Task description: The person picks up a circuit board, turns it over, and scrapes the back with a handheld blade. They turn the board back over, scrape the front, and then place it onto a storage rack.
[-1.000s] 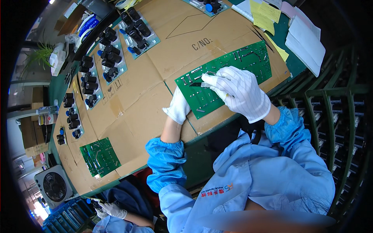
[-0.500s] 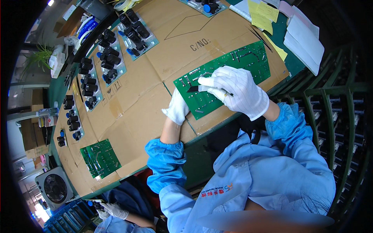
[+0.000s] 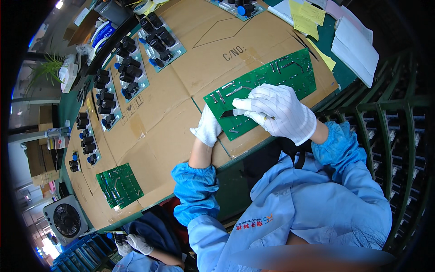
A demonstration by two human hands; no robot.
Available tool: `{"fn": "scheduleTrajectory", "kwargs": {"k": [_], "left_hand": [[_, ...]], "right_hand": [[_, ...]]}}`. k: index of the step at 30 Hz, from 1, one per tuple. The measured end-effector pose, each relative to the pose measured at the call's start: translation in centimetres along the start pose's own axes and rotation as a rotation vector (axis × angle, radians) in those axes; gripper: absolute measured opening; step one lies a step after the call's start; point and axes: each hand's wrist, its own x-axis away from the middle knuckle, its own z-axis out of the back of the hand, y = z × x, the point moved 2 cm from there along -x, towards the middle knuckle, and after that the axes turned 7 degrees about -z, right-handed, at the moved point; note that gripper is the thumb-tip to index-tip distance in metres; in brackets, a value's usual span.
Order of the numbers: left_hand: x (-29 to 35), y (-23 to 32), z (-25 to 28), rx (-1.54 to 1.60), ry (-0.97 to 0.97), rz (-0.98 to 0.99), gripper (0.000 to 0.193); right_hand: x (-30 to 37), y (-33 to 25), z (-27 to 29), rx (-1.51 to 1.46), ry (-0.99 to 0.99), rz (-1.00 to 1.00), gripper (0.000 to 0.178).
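Observation:
A large green circuit board is held underside up, with solder joints and bare leads showing, near the front edge of the bench. My left hand, in a white glove, grips it from below at its left end; the fingers are hidden under the board. In my right hand, also gloved, a small tool with a flat black, blade-like tip and a pale collar is pinched. Its tip lies over the left part of the board; whether it touches I cannot tell. The tool's handle is mostly hidden by the glove.
Cardboard covers the bench. Boards with black and blue capacitors stand in rows at the left, and green boards lie at the near left. Papers rest far right, beside a dark rack. A co-worker's gloved hands appear lower left.
My right hand and the tool have shifted slightly toward me across the board. My left hand still holds the board's left end. The co-worker's hands have moved a little.

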Motion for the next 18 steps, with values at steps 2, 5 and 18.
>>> {"fn": "scheduleTrajectory", "kwargs": {"k": [2,5,18], "left_hand": [[-0.4,-0.6,0.4,0.223,-0.002,0.034,0.038],[-0.3,-0.5,0.5,0.115,-0.023,0.009,0.038],[-0.1,-1.1,0.6,0.375,0.245,0.13,0.027]], "right_hand": [[0.2,0.1,-0.2,0.026,0.094,-0.007,0.037],[0.4,-0.4,-0.1,0.055,0.044,-0.024,0.037],[4.6,-4.6,-0.8,0.073,-0.473,-0.008,0.034]]}}
